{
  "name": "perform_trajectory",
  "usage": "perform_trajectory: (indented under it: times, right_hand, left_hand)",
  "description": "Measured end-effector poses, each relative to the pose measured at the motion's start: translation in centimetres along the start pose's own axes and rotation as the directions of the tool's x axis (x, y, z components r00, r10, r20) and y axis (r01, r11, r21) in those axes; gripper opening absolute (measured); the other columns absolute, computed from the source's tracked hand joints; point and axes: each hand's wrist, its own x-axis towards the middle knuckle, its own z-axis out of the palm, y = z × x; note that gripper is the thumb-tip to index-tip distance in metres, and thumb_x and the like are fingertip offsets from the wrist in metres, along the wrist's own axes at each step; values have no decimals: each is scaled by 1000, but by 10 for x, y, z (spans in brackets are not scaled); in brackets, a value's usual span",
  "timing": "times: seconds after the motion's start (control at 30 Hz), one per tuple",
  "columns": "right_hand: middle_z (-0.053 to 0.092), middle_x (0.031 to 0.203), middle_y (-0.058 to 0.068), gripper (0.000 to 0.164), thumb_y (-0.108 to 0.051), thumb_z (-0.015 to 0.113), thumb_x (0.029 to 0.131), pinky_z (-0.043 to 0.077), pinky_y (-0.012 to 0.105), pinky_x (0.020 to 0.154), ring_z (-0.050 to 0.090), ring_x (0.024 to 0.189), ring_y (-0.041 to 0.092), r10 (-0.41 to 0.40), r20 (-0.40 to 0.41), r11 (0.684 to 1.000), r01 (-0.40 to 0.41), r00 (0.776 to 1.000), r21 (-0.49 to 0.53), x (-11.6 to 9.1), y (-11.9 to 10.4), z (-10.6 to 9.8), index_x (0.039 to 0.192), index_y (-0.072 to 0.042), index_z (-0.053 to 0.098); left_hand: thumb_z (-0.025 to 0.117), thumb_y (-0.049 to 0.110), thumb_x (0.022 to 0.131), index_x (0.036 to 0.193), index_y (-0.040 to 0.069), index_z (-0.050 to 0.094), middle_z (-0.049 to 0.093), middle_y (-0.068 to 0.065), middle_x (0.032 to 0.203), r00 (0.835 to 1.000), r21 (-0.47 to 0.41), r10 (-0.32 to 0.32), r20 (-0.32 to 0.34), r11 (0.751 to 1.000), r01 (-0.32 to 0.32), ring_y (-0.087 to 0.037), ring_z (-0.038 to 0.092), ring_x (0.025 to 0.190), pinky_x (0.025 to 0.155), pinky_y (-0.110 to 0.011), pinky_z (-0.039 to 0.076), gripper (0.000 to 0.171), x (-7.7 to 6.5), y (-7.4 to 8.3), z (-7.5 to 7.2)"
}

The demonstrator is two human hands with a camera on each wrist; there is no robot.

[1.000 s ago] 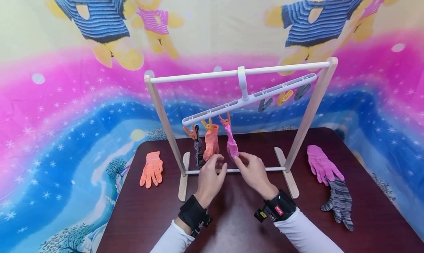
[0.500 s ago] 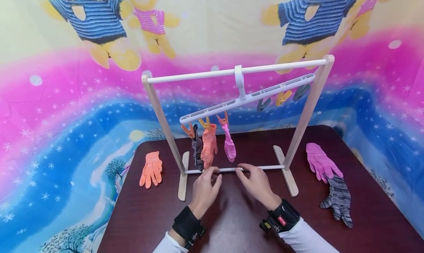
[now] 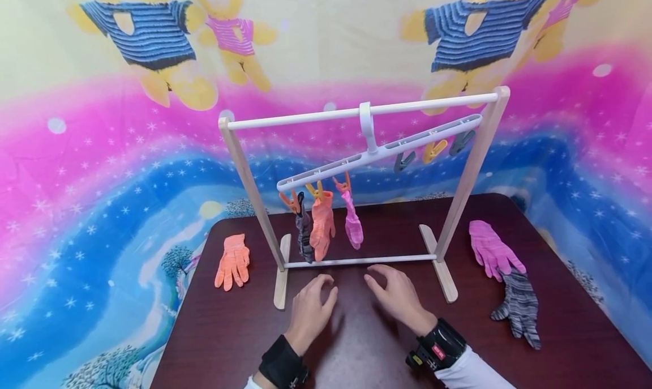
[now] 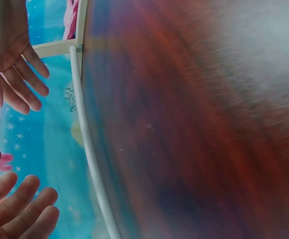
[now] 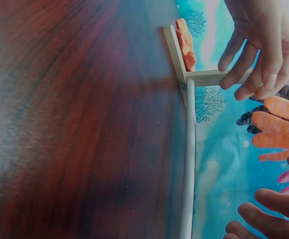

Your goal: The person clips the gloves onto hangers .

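Both hands hover in front of the rack's lower bar, holding nothing. My left hand (image 3: 312, 311) has loosely bent fingers, and so does my right hand (image 3: 399, 299); a gap separates them. Behind them, three gloves hang by clips from the left half of a white hanger (image 3: 351, 161): a black-and-grey glove (image 3: 304, 230), an orange glove (image 3: 321, 230) and a pink glove (image 3: 353, 226). The hanger tilts, its left end lower. In the right wrist view, orange glove fingers (image 5: 274, 139) dangle near the left hand (image 5: 264, 47).
A wooden rack (image 3: 471, 171) with a white top rod carries the hanger. Grey and yellow clips (image 3: 435, 150) hang bare at its right. An orange glove (image 3: 233, 261) lies on the table's left. At the right, a pink glove (image 3: 493, 247) overlaps a black-and-grey glove (image 3: 520, 308).
My right hand has let go of the hanging pink glove. Both hands have drawn back from the hanging gloves, down and toward the body. The orange glove now hangs freely.
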Motion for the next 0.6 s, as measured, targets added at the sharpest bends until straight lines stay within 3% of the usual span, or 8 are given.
perform_trajectory:
  times: [0.6]
  right_hand:
    - [73, 121, 9, 32, -30, 72, 92, 53, 50, 95, 68, 116, 29, -1, 78, 997, 7, 997, -75, -17, 4, 4, 116, -9, 73]
  left_hand:
    - [72, 29, 91, 108, 21, 71, 76, 4, 104, 999, 75, -1, 50, 997, -3, -15, 73, 91, 69, -35, 55, 19, -16, -6, -3]
